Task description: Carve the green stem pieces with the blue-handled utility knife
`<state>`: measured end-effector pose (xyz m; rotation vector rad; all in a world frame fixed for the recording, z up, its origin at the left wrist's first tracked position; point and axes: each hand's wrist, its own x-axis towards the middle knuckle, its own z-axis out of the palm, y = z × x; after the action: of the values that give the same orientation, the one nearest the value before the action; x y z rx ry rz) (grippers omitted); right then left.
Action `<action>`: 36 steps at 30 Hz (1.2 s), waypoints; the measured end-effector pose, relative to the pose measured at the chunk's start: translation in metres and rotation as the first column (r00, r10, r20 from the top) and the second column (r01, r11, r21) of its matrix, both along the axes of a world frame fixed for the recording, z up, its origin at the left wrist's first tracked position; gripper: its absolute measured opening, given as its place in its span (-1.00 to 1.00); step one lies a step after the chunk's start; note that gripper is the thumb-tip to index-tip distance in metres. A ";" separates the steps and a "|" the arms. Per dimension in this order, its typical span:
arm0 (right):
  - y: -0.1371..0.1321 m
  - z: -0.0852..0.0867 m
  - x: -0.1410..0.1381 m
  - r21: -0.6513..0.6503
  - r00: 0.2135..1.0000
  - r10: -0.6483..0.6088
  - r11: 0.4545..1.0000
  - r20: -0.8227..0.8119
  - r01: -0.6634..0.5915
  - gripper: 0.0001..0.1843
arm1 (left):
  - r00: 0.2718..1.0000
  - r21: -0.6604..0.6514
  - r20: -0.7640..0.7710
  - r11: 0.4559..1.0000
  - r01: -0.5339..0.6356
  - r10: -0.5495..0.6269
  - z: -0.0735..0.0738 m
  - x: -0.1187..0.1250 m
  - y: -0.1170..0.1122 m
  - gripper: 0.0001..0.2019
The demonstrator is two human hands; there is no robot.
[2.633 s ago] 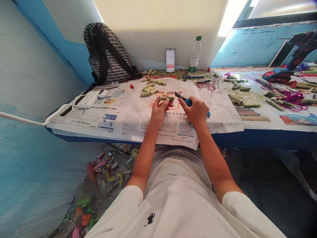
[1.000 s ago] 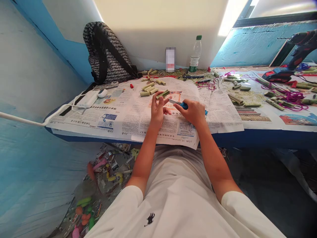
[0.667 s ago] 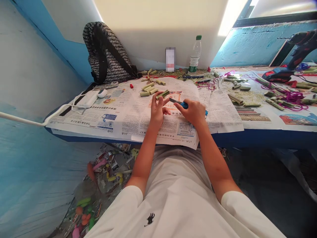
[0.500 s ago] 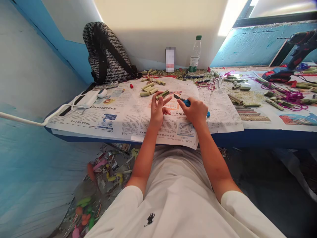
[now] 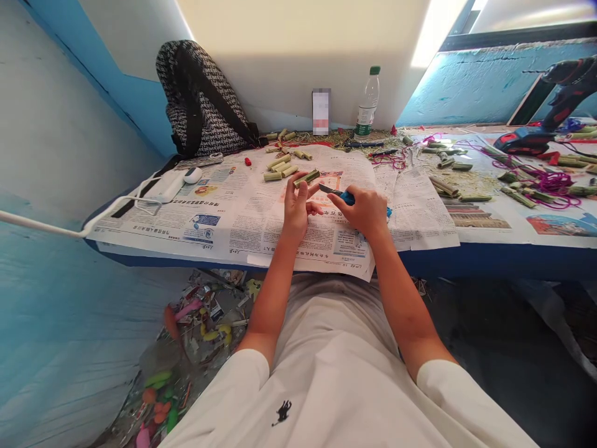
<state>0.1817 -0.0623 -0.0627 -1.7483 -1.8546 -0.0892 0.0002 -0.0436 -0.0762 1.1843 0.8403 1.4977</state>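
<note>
My left hand (image 5: 297,208) pinches a short green bamboo piece (image 5: 308,178) above the newspaper (image 5: 261,218), between thumb and fingers. My right hand (image 5: 366,210) is wrapped round the blue handle of a utility knife (image 5: 346,196). The knife's dark blade points left, its tip close to the left hand's fingers and just below the bamboo; whether it touches them I cannot tell. Several pale, peeled bamboo pieces (image 5: 282,167) lie on the paper just beyond my left hand.
A phone (image 5: 321,112) and a plastic bottle (image 5: 366,109) stand against the wall. A patterned backpack (image 5: 205,106) leans at back left, near a white power strip (image 5: 165,186). Rightward lie green bamboo pieces (image 5: 461,167), purple cord (image 5: 553,182) and a cordless drill (image 5: 522,140). Litter covers the floor.
My right hand has moved slightly left with the utility knife, bringing its blade closer to my left hand. The left hand and the bamboo piece have hardly moved.
</note>
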 end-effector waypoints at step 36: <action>0.001 0.001 -0.002 0.024 0.966 -0.230 0.972 -0.114 0.234 -0.24 | 0.999 0.077 0.007 0.996 0.041 -0.042 -0.007 -0.001 0.008 -0.42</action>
<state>0.1801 -0.0614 -0.0621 -1.8990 -1.5549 -0.1145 -0.0011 -0.0357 -0.0829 1.2434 0.7531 1.5120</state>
